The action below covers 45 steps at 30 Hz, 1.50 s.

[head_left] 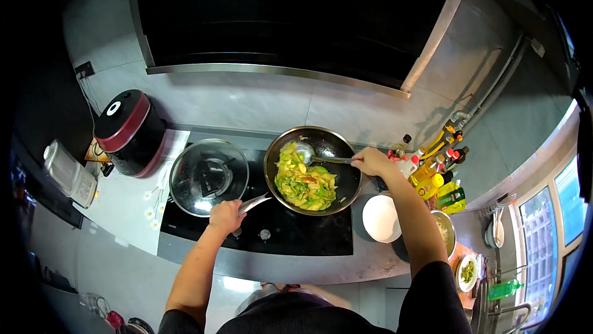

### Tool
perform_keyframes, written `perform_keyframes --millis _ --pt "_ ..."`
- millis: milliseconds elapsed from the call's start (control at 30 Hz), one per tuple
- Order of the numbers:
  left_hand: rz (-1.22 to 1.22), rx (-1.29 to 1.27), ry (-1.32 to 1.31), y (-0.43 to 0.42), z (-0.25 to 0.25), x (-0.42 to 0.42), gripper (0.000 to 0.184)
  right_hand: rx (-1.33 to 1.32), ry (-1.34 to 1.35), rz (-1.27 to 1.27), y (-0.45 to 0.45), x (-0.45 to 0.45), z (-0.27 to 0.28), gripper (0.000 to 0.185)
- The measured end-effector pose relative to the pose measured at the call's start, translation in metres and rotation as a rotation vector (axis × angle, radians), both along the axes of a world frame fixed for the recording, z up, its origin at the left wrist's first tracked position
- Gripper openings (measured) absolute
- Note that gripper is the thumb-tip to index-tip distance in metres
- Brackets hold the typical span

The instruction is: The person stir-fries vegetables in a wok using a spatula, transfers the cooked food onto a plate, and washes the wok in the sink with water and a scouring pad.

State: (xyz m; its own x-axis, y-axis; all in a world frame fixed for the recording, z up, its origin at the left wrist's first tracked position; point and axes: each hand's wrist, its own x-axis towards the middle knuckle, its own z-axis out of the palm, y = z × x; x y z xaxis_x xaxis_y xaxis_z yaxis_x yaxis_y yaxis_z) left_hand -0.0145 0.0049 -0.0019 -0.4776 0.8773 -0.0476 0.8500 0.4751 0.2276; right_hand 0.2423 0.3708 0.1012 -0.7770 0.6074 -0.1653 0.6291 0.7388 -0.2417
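A dark wok stands on the right part of the black cooktop, tilted a little in view. Sliced green and yellow vegetables fill its left and lower side. My left hand is closed around the wok's metal handle. From the right, my right hand grips the handle of a metal ladle, whose bowl rests at the top of the vegetables. A glass lid lies over the left burner, just above my left hand. Below my right forearm sits a white bowl.
A black and red electric cooker and a clear-topped appliance stand at the left. Several sauce and oil bottles crowd the right corner. A plate of green food and a metal bowl lie farther right. The range hood hangs above.
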Motion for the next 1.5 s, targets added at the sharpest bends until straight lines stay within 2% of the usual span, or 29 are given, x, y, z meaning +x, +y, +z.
perform_keyframes --millis 200,300,400,533,600,733,767,867,1033,1133,1267,1500 --pt "0.019 -0.051 0.01 0.001 0.005 0.002 0.029 0.144 0.059 0.189 -0.039 -0.019 0.042 0.029" --pt "0.023 -0.064 0.009 0.001 0.006 0.003 0.03 0.248 0.195 0.386 -0.048 -0.006 0.043 0.033" --pt "0.017 -0.061 0.005 0.001 0.006 0.002 0.03 0.277 0.227 0.431 -0.074 0.019 0.065 0.036" --pt "0.008 -0.043 0.012 0.001 -0.002 -0.001 0.03 0.499 0.099 0.355 -0.114 0.071 0.097 0.038" --pt "0.012 -0.038 0.022 0.002 -0.001 0.0 0.03 0.513 0.016 0.26 -0.134 0.094 0.105 0.038" --pt "0.018 -0.026 0.025 0.002 0.001 0.003 0.03 0.572 -0.101 0.115 -0.154 0.093 0.065 0.038" --pt "0.021 -0.025 0.02 0.002 0.001 0.003 0.03 0.559 -0.03 0.106 -0.144 0.092 0.04 0.039" --pt "0.025 -0.04 0.038 0.002 0.002 0.003 0.029 0.518 0.158 -0.012 -0.142 0.079 0.025 0.041" --pt "0.014 0.014 0.026 0.001 -0.003 0.005 0.028 0.49 0.19 -0.047 -0.148 0.052 -0.012 0.05" --pt "0.018 -0.015 0.036 0.001 -0.001 0.003 0.029 0.369 0.169 -0.077 -0.165 0.074 -0.002 0.051" --pt "0.011 0.009 0.046 0.001 -0.006 0.002 0.029 0.458 0.173 -0.044 -0.165 0.112 0.0 0.045" --pt "0.025 0.009 0.046 0.001 -0.005 0.004 0.028 0.435 0.329 -0.246 -0.165 0.075 -0.014 0.047"
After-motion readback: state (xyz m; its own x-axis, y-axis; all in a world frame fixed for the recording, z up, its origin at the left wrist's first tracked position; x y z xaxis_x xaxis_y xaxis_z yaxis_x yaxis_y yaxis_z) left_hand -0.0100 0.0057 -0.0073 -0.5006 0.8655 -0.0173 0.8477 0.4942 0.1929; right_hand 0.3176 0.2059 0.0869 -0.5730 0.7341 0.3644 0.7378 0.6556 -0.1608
